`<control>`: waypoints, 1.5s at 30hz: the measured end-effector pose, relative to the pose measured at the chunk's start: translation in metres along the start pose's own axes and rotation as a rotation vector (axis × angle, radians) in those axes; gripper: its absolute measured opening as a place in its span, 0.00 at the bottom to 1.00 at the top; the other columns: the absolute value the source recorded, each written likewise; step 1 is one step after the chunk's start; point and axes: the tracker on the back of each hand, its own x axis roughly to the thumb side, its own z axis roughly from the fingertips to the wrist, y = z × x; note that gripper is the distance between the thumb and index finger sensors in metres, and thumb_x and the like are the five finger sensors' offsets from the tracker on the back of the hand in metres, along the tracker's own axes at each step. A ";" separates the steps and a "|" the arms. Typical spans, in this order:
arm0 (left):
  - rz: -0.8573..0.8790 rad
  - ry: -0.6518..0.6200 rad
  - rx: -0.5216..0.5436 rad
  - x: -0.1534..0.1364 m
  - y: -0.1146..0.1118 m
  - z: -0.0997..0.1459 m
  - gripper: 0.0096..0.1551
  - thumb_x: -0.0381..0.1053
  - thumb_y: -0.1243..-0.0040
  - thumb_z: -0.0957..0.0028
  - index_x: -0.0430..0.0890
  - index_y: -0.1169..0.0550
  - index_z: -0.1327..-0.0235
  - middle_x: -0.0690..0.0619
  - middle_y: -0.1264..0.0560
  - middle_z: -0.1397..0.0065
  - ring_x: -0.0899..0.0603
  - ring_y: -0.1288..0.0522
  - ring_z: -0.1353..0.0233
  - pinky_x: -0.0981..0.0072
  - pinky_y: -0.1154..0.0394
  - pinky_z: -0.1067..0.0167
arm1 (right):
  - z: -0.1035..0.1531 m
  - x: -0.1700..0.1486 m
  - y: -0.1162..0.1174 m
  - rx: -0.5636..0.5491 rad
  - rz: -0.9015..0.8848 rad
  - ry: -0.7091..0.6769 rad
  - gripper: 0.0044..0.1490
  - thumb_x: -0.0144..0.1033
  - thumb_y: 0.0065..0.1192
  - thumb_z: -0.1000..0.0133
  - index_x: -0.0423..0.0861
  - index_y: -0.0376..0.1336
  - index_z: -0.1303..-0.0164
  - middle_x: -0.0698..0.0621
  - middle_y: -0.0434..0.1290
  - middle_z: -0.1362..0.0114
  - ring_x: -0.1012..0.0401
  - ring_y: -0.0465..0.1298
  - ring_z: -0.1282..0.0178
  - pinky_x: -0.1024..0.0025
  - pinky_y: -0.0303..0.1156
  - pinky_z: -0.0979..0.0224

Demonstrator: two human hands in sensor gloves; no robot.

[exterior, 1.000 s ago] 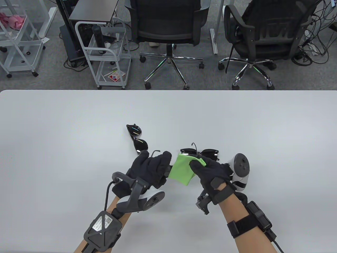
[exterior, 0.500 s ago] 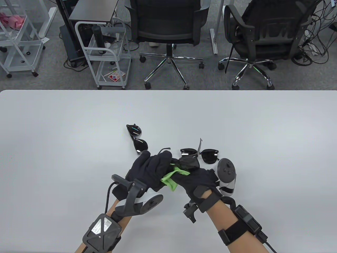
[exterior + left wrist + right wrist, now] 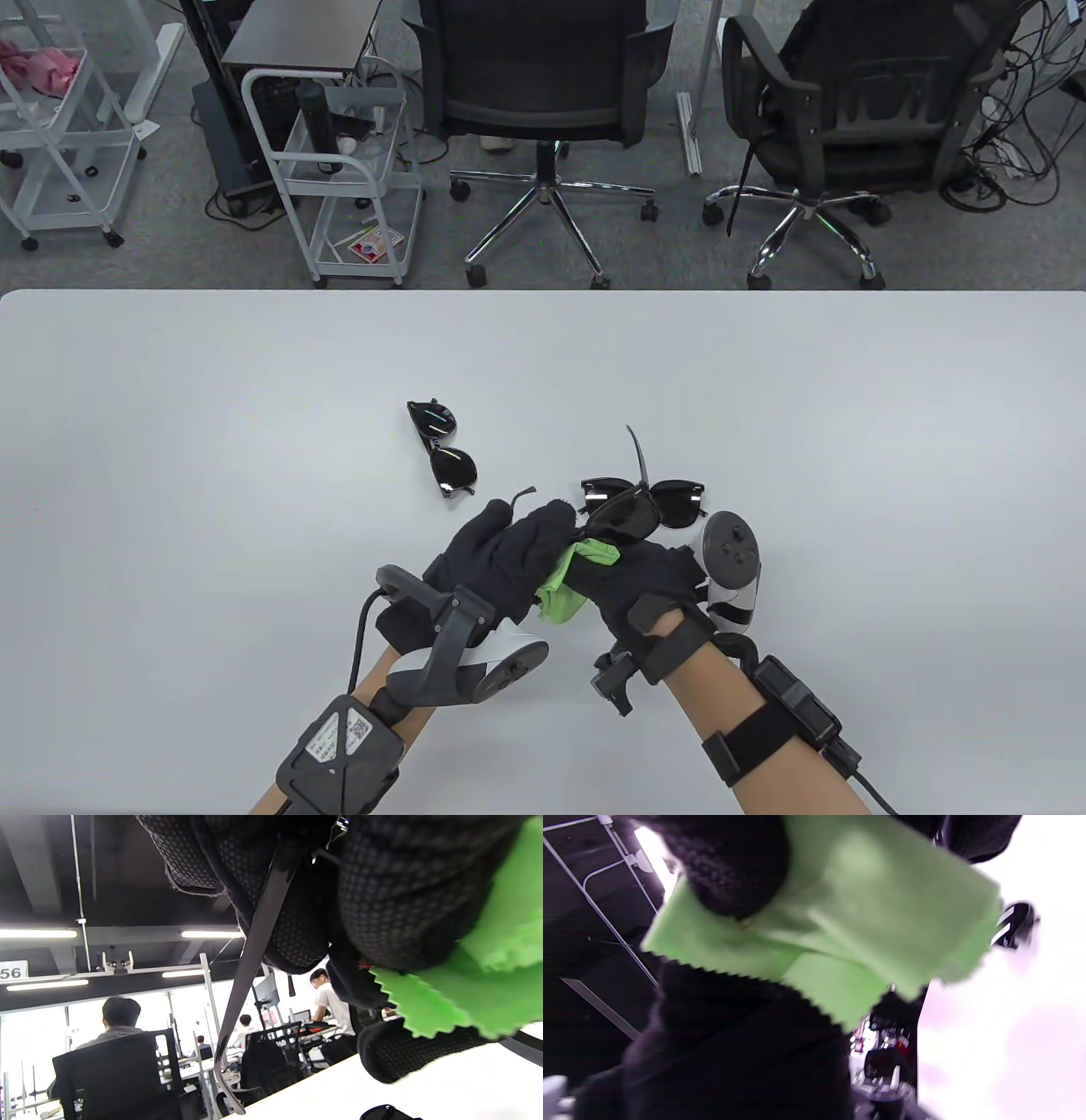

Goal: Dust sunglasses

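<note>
Sunglasses with dark lenses and thin black frame (image 3: pixel 624 512) sit gripped in the left hand (image 3: pixel 501 552); the right hand (image 3: pixel 628 577), pinching the green microfibre cloth (image 3: pixel 567 586), should rub each lens gently.

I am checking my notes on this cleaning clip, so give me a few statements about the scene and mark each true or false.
1. The cloth is green. True.
2. The left hand holds a pair of sunglasses above the table. True.
3. The right hand is idle and holds nothing. False: it grips the green cloth at the held sunglasses.
4. Only one pair of sunglasses is in the scene. False: two more lie on the table, a folded pair to the left and another pair just behind the hands.
5. Two office chairs stand beyond the table. True.
</note>
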 end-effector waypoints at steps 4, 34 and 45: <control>0.008 0.003 -0.004 0.000 -0.001 0.000 0.60 0.64 0.18 0.80 0.51 0.32 0.30 0.61 0.20 0.35 0.64 0.07 0.49 0.67 0.22 0.30 | 0.001 -0.007 0.003 0.003 -0.032 0.041 0.25 0.38 0.77 0.54 0.47 0.73 0.47 0.52 0.82 0.40 0.50 0.81 0.36 0.34 0.65 0.31; 0.164 0.102 -0.070 -0.010 -0.016 -0.006 0.60 0.67 0.19 0.82 0.50 0.29 0.32 0.61 0.17 0.38 0.65 0.06 0.52 0.70 0.19 0.33 | -0.002 -0.007 0.000 -0.085 0.115 0.012 0.27 0.50 0.63 0.48 0.43 0.76 0.51 0.50 0.84 0.48 0.50 0.84 0.44 0.37 0.68 0.32; 0.071 0.061 -0.045 0.001 -0.014 -0.005 0.60 0.69 0.19 0.81 0.50 0.30 0.31 0.61 0.18 0.38 0.65 0.06 0.53 0.70 0.19 0.33 | 0.000 -0.002 0.001 -0.171 0.225 0.027 0.23 0.47 0.82 0.57 0.47 0.76 0.56 0.54 0.85 0.52 0.53 0.86 0.47 0.39 0.70 0.33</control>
